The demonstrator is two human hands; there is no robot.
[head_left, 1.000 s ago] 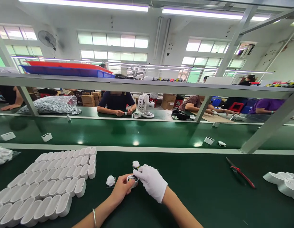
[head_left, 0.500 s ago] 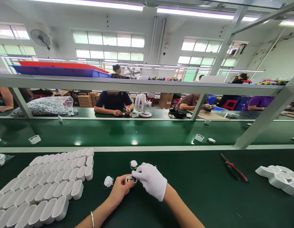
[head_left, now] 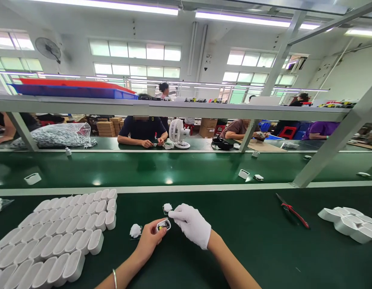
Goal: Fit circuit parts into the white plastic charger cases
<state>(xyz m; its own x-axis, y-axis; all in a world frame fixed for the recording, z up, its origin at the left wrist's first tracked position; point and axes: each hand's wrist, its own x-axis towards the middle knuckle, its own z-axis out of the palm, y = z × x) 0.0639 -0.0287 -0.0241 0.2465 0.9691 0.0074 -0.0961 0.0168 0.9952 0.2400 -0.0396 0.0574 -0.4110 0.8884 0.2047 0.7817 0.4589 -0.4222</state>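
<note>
The left hand [head_left: 151,237], bare, grasps a small white housing [head_left: 167,225] between thumb and fingers, just in front of the wearer; take this as the clock's centre, with 12 pointing away. The housing's opening faces up, with dark and yellow parts inside. At about 9 o'clock, rows of white cups [head_left: 70,243] stand pressed together, mouths up, pale inner walls showing. Another cluster of white cups [head_left: 351,224] stands well apart at 3 o'clock.

The right hand [head_left: 192,225], in a white glove, has its fingers drawn together just beside the housing's far rim; I cannot tell whether they pinch anything. Its fingertips lie close to a far board [head_left: 167,208] with a white lump at 12 o'clock, partly covering it from view. A near board [head_left: 135,231], just beside the left hand at 9 o'clock, is mostly hidden under its own white lump. The nearest cup rows and a plastic bag [head_left: 1,204] beyond them are cut off at the left edge.

A pale strip [head_left: 173,188] edges the dark green surface [head_left: 249,241] at 12 o'clock. Room to move lies at 4 o'clock, between the right forearm and the red-handled pliers [head_left: 292,211].
</note>
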